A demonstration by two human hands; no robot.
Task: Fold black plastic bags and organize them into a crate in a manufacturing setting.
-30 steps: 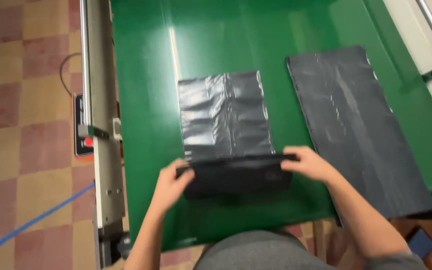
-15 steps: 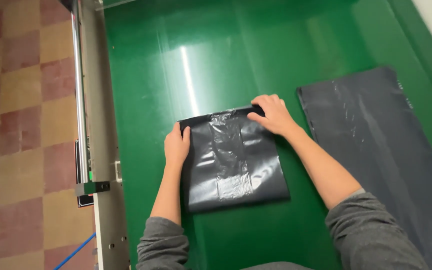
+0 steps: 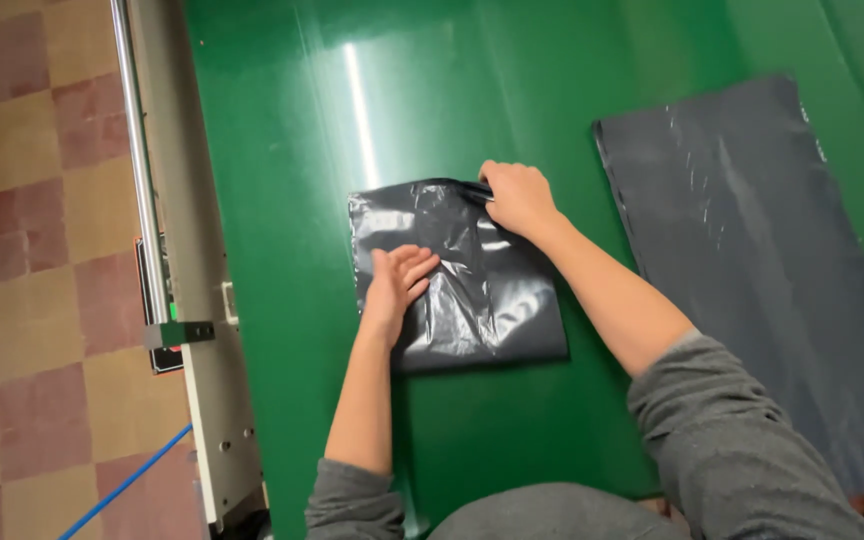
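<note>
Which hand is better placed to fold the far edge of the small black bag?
Probably the right hand: it already grips the bag's far edge, while the left hand lies flat mid-bag.

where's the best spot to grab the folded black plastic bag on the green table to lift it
Probably the far top edge of the folded black plastic bag, coming from the right: there the plastic bunches up off the green table, where the right hand pinches it. Elsewhere it lies flat under the left hand, leaving little to catch.
</note>
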